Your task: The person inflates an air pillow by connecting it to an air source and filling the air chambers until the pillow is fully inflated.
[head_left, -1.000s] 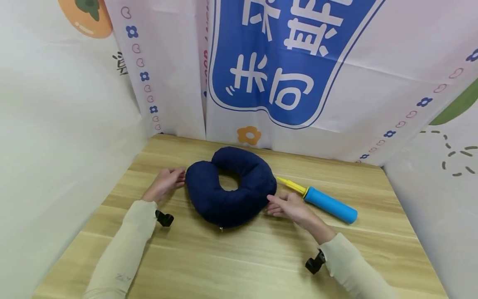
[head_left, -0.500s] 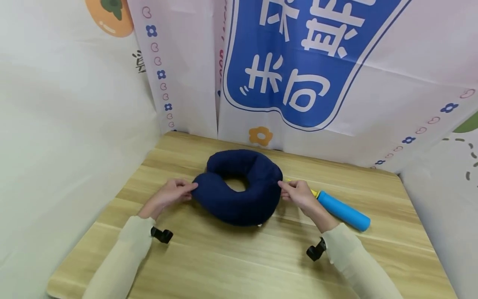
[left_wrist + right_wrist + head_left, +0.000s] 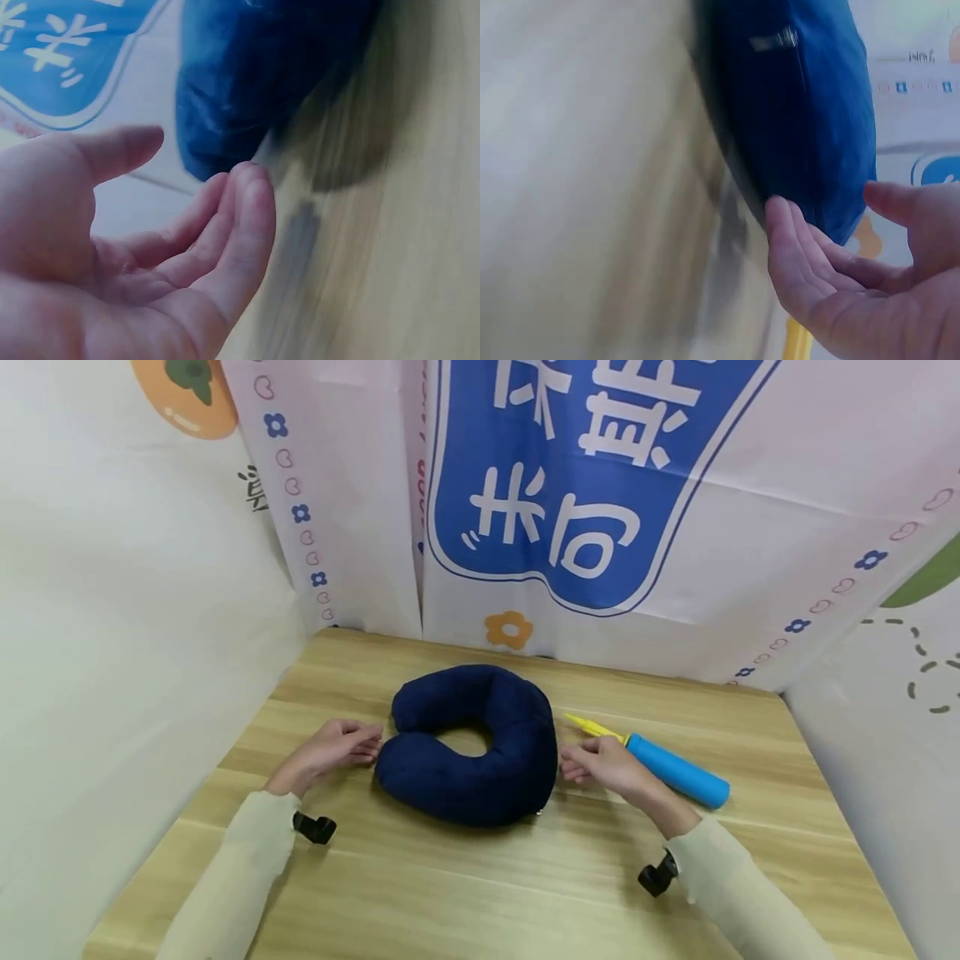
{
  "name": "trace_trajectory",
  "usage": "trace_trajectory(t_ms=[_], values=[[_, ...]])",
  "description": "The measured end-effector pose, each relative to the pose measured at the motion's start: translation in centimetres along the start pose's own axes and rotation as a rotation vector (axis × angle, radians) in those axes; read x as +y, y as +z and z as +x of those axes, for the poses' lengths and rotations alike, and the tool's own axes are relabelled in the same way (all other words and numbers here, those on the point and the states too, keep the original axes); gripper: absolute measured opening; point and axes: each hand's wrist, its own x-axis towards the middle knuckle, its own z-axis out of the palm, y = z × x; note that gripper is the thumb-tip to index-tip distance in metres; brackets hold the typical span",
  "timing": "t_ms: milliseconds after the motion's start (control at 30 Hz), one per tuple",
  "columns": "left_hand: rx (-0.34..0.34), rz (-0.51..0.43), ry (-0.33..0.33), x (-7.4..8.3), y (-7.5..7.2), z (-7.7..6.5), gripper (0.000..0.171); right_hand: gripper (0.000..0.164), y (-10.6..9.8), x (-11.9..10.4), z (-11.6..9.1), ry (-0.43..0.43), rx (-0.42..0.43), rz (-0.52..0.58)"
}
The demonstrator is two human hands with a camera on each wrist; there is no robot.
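A navy U-shaped neck pillow (image 3: pixel 517 752) lies on the wooden table, its gap facing left. Beside the tips of its two arms, my left hand (image 3: pixel 341 750) has its thumb apart from its loosely bent fingers. In the left wrist view, those fingertips come right up to the end of the pillow (image 3: pixel 232 82), with nothing gripped. At the pillow's rounded right side is my right hand (image 3: pixel 607 767), likewise relaxed. The right wrist view shows its thumb and fingers spread near the pillow's seam, below a small zipper pull (image 3: pixel 786 37).
A blue hand pump (image 3: pixel 678 770) with a yellow nozzle (image 3: pixel 588 724) lies right of the pillow, just behind my right hand. The table (image 3: pixel 450 893) is bounded by a printed cloth (image 3: pixel 360 527) at the back and pale walls on both sides.
The pillow has turned counterclockwise, its gap going from the far left side to facing left. Both hands pinched it half a second ago; their fingers have now loosened from it.
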Motion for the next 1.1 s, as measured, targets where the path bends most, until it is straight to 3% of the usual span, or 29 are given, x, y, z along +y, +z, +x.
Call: trace_trajectory(t_ms=[100, 267, 467, 633, 767, 867, 967, 1100], values=[[-0.014, 0.041, -0.011, 0.3, 0.6, 1.1, 0.049, 0.043, 0.7, 0.7, -1.5, 0.005, -0.050, 0.011], [-0.001, 0.090, 0.015, 0.2, 1.0, 1.0, 0.025, 0.045, 2.8, 1.0, -2.0, -0.030, -0.102, 0.059], [-0.046, 0.078, 0.075, -0.6, 2.7, -0.4, 0.021, 0.044, 1.9, 0.1, -1.4, -0.008, 0.013, 0.082], [-0.190, -0.002, 0.079, -1.3, 5.2, -2.2, 0.028, 0.052, 0.0, -0.1, -0.3, 0.042, 0.140, 0.056], [-0.265, 0.078, 0.089, -0.9, 5.4, -2.9, 0.034, 0.058, -0.8, 0.9, 0.2, 0.051, 0.163, 0.044], [-0.210, 0.156, 0.079, -0.4, 3.5, -3.0, 0.041, 0.057, -1.3, 1.6, -0.6, 0.028, 0.163, -0.008], [-0.041, 0.205, 0.069, 0.1, 1.4, -2.1, 0.045, 0.052, -1.5, 1.9, -2.2, -0.011, 0.137, -0.078], [0.157, 0.273, 0.043, 0.6, 0.2, 0.4, 0.056, 0.043, 0.3, 1.8, -3.7, -0.071, -0.002, -0.084]])
